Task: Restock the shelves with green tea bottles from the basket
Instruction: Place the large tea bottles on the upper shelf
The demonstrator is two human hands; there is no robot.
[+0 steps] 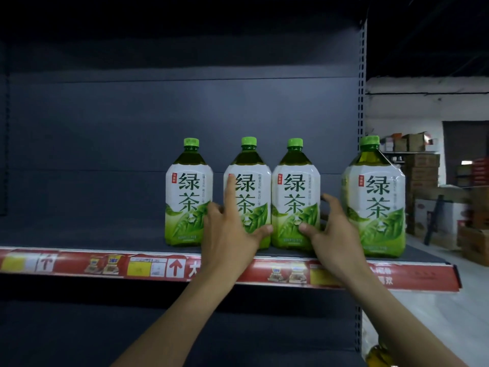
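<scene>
Several green tea bottles with green caps and white-and-green labels stand upright in a row on the dark shelf point(79, 235). My left hand point(230, 229) rests on the second bottle point(251, 186), index finger pointing up its label and thumb across its lower front. Just right of it, my right hand point(333, 231) holds the third bottle point(295, 192), thumb in front and fingers round its right side. The first bottle point(188, 192) stands apart to the left. A fourth bottle point(375, 197) stands near the shelf's right end. The basket is not in view.
The shelf's red price strip point(105, 264) runs along the front edge. A perforated upright post point(361, 102) bounds the shelf on the right. Stacked cardboard boxes point(423, 170) fill the background right. Another bottle's top point(378, 354) shows low at the bottom right.
</scene>
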